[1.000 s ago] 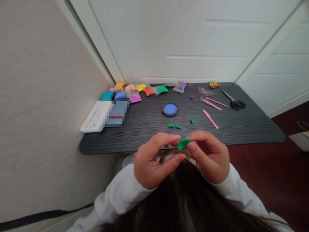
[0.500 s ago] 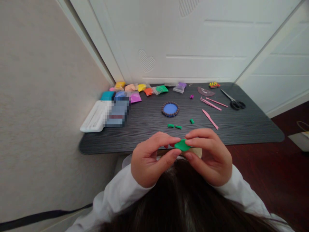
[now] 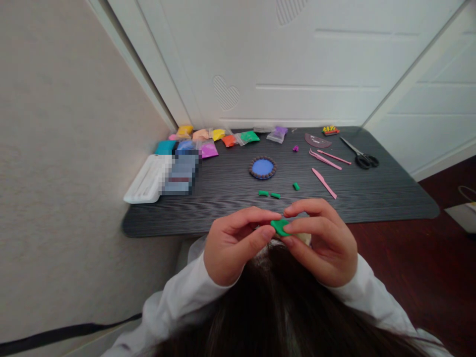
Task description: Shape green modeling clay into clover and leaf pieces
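Note:
A flattened piece of green modelling clay [image 3: 279, 227] is pinched between both hands, just in front of the table's near edge. My left hand [image 3: 233, 245] grips its left side with thumb and fingers. On the right side, my right hand [image 3: 327, 238] presses it with fingertips and thumb. Beyond the hands, two short green clay strips [image 3: 264, 193] lie end to end, and a small green clay roll [image 3: 296, 186] rests to their right. Farther back sits a blue clay disc [image 3: 262, 167] ringed with dark brown balls.
Bags of coloured clay [image 3: 228, 141] line the table's back left. A white tray [image 3: 146, 181] stands at the left end. Toward the right lie a pink clay knife [image 3: 324, 183], pink tweezers [image 3: 326, 159], black scissors [image 3: 363, 159] and a small purple clay lump [image 3: 295, 148].
The green clay has tilted and been squeezed into a more folded shape. My left hand has shifted slightly right, and the right fingers have moved over the clay. Things on the table stayed put.

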`<state>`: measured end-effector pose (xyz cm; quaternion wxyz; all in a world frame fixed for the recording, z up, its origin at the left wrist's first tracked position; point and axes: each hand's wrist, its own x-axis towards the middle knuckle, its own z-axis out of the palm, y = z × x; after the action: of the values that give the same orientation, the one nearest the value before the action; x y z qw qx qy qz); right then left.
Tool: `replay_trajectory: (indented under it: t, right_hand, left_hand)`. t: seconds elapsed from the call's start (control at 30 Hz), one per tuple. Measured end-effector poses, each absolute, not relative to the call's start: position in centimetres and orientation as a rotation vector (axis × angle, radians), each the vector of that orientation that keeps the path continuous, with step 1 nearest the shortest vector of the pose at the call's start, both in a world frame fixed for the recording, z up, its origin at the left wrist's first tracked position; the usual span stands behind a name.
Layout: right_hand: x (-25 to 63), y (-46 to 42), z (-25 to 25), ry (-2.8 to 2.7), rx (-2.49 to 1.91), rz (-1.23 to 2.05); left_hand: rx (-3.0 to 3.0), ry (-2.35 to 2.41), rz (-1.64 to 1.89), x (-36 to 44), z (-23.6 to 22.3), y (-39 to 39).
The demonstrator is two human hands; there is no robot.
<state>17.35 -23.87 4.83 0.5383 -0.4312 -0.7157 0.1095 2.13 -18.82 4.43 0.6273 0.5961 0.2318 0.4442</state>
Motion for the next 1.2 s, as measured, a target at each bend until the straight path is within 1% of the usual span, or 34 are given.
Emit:
replay_trajectory:
  t: [0.27, 1.2]
  right_hand:
    - [17.40, -23.80, 4.66, -1.710, -1.029, 0.223]
    - [16.76, -23.74, 4.64, -1.667, -1.037, 0.131]
  left_hand:
    - [1.161, 0.497, 0.942, 2.26, 4.00, -18.82]
    - [1.336, 0.559, 0.986, 2.31, 4.51, -19.04]
